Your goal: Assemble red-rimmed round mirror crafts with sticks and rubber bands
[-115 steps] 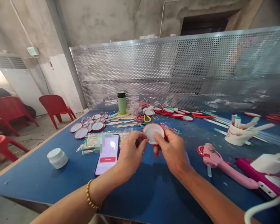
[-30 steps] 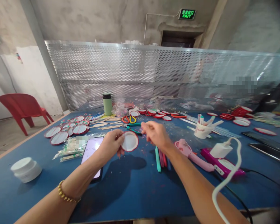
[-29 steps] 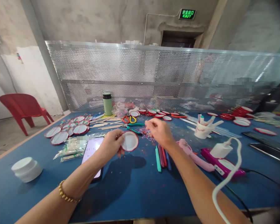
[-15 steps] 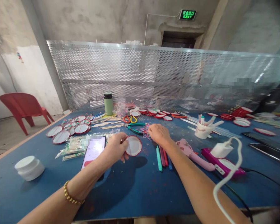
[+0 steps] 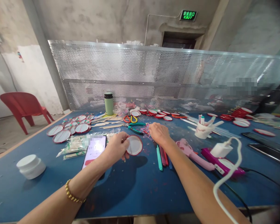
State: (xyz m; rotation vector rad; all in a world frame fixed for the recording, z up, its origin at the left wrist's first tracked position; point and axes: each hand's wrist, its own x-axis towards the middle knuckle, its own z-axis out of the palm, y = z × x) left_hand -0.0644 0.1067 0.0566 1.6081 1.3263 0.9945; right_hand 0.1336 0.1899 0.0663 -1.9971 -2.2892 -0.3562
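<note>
We are holding a round white disc with a red rim (image 5: 134, 145) in our left hand (image 5: 115, 147), fingers pinching its left edge so that it is tilting up just above the blue surface (image 5: 135, 189). Our right hand (image 5: 159, 133) is reaching forward with its fingers curling down onto a small heap of coloured rubber bands (image 5: 146, 130); we cannot tell whether it is gripping any. Just right of the disc, a teal marker (image 5: 159, 154) and two darker ones are lying side by side. A phone (image 5: 95, 148) is lying beside our left wrist, and a white jar (image 5: 31, 165) is standing well off to the left. A pink glue gun (image 5: 192, 153) is resting near our right forearm. More red-rimmed discs (image 5: 68, 130) are lying at far left.
</note>
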